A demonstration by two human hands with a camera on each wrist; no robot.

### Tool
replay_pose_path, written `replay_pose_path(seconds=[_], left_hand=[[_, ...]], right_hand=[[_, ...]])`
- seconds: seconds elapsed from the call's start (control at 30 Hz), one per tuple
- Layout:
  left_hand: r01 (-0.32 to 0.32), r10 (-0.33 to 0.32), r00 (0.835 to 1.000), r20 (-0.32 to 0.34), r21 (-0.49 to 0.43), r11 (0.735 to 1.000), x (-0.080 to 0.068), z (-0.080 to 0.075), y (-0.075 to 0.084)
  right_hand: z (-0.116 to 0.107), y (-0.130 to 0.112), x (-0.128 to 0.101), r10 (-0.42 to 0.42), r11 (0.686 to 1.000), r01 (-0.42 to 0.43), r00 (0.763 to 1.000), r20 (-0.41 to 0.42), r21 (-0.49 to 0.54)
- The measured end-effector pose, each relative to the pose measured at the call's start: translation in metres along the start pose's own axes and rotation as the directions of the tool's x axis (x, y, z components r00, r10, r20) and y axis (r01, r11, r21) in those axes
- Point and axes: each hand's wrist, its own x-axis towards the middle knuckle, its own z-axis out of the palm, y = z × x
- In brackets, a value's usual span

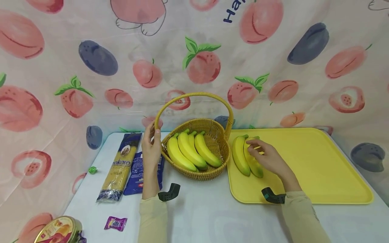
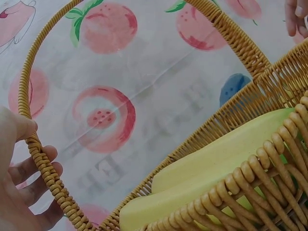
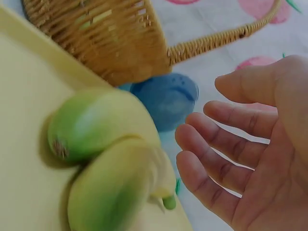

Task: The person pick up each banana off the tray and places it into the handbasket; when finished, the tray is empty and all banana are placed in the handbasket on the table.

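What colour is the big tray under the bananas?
Yellow tray, clearest in the head view.

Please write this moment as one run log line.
left hand grips woven wicker basket handle | right hand open over yellow-green bananas | yellow plastic tray

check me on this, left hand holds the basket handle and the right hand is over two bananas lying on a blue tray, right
Nearly. The tray is yellow, not blue, as the head view shows. The rest stands: the left hand holds the basket handle, and the right hand is over the two bananas lying on that tray.
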Motion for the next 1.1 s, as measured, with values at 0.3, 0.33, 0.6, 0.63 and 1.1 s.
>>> replay_pose_path(seconds=[0.3, 0.33, 0.6, 0.63, 1.1], left_hand=[[0.016, -0.016, 1.0, -0.007, 0.014, 1.0, -0.001, -0.002, -0.002], [0.017, -0.017, 1.0, -0.006, 0.014, 1.0, 0.0, -0.003, -0.002], [0.009, -0.009, 1.0, 0.01, 0.007, 1.0, 0.001, -0.001, -0.001], [0.01, -0.01, 1.0, 0.012, 0.007, 1.0, 0.001, -0.001, -0.001], [0.014, -0.014, 1.0, 0.001, 0.014, 1.0, 0.001, -0.001, -0.002]], right_hand=[[-0.009, 0.023, -0.004, 0.077, 0.997, -0.078, 0.996, -0.041, -0.021], [-0.009, 0.025, -0.004, 0.093, 0.995, -0.094, 0.995, -0.04, -0.026], [0.001, 0.035, 0.0, 0.225, 0.974, -0.225, 0.974, 0.016, -0.015], [0.003, 0.037, 0.0, 0.239, 0.971, -0.238, 0.971, 0.021, -0.026], [0.02, 0.035, 0.006, 0.255, 0.962, -0.25, 0.966, 0.034, -0.111]])
